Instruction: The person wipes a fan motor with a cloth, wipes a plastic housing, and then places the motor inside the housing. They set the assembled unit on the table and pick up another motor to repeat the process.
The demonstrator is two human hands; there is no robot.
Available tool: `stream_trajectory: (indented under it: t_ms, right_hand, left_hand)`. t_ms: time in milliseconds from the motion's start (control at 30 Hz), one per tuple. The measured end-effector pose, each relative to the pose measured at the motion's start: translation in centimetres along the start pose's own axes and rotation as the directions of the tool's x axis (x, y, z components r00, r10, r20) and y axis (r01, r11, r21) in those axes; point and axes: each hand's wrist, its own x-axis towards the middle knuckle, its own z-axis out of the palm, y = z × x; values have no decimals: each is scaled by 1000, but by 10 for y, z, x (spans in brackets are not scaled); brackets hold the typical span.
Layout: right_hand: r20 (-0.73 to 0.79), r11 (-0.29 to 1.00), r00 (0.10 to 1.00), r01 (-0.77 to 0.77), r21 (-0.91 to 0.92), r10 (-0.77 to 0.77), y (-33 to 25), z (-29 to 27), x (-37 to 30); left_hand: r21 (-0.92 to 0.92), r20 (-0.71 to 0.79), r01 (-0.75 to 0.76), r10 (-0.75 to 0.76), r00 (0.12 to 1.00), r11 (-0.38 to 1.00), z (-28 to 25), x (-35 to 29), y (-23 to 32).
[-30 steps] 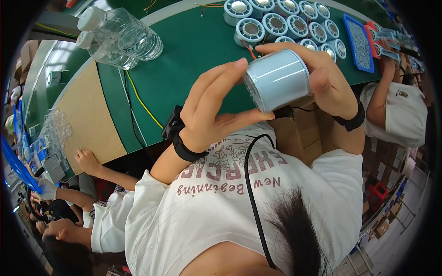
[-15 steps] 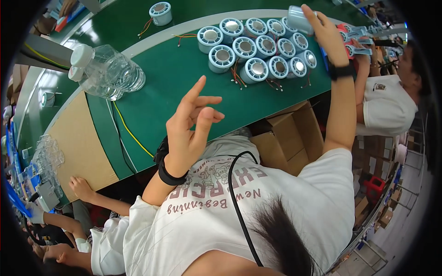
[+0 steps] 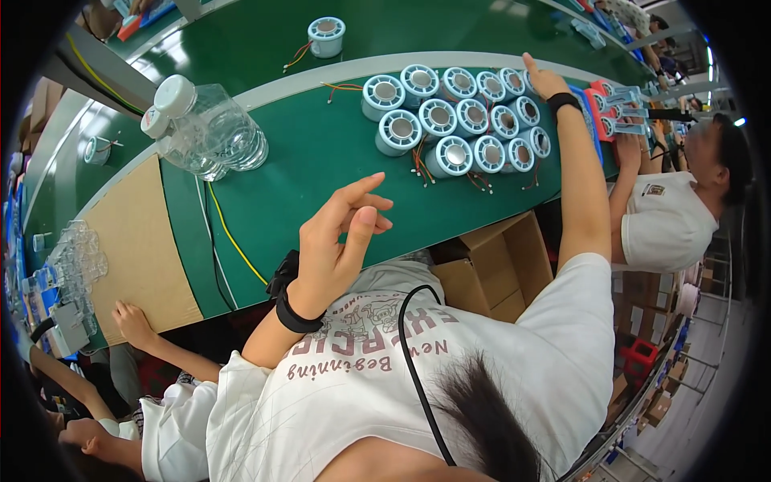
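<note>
Rows of light-blue cylindrical housings (image 3: 437,117), each with a silver disc in a vented top, stand on the green bench; thin red, black and yellow wires trail from several. At the right end of the far row, my right hand (image 3: 548,83) is around another light-blue housing (image 3: 527,81), now low among the others. One finger points up, and the rest of that grip is mostly hidden. My left hand (image 3: 341,233) hovers above the bench's near edge, fingers loosely bent and apart, holding nothing.
Two clear plastic bottles (image 3: 233,132) stand to the left beside a brown cardboard sheet (image 3: 136,249). One housing (image 3: 327,37) sits beyond the pale divider strip. Red-and-blue fixtures (image 3: 602,112) and a co-worker (image 3: 666,201) are at right. An open carton (image 3: 506,269) lies below the bench edge.
My right hand has lowered the tilted housing to the end of the far row. My left hand stays raised, its fingers slightly more bent. The whole view has shifted a little.
</note>
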Motion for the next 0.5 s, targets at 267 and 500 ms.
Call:
stream_trajectory:
  t_ms: [267, 500]
  right_hand:
    - [-271, 965, 926, 245, -97, -263, -126, -59, -46]
    - [-99, 553, 561, 827, 98, -822, -278, -20, -76]
  left_hand:
    - [-22, -2, 38, -38, 999, 999, -7, 3, 3]
    - [56, -6, 40, -40, 999, 998, -21, -4, 7]
